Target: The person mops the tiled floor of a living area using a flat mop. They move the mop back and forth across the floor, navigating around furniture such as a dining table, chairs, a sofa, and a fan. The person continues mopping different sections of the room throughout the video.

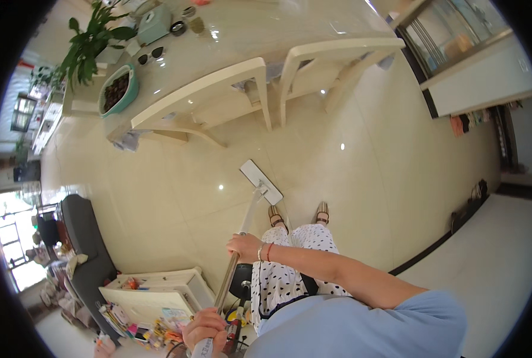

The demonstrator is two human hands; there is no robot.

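Note:
A flat mop slants from the lower left toward the middle of the floor. Its white rectangular head (262, 182) lies on the glossy tiles just ahead of my left foot. My right hand (246, 247) is wrapped round the middle of the metal pole (227, 277); a bracelet and a red cord circle that wrist. Lower down in the picture, my left hand (204, 330) closes round the white upper end of the handle. Both my feet, in sandals (322, 213), stand side by side behind the mop head.
Ahead stands a long table with two cream chairs (203, 98) (337, 71) tucked against it. A teal basin (120, 90), sunglasses (151, 55) and a potted plant (93, 45) are on the table's left end. A dark sofa (90, 256) and white cabinet (152, 292) are at left; a white wall (481, 238) borders the right.

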